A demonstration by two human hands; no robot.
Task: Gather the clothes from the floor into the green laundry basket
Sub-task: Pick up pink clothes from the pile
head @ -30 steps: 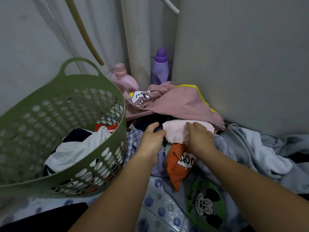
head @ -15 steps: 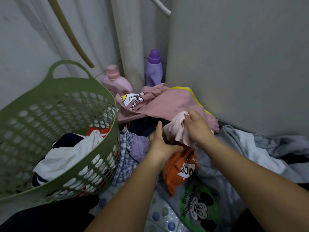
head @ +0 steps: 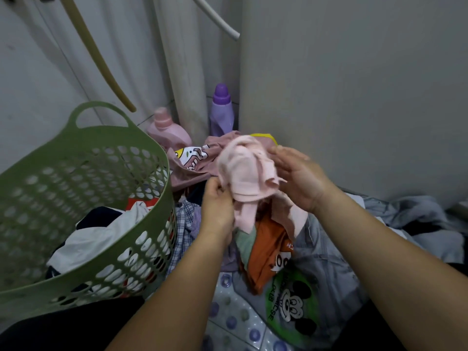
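We now hold the pale pink garment (head: 247, 173) lifted clear above the pile, left hand (head: 217, 206) pinching it, right hand (head: 298, 178) opened beside it.

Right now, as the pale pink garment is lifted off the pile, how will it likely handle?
Probably floppy: the pale pink garment bunches and droops below the left hand. Likely light, since a pinch holds it while the right hand only steadies it. It may snag the orange garment beneath.
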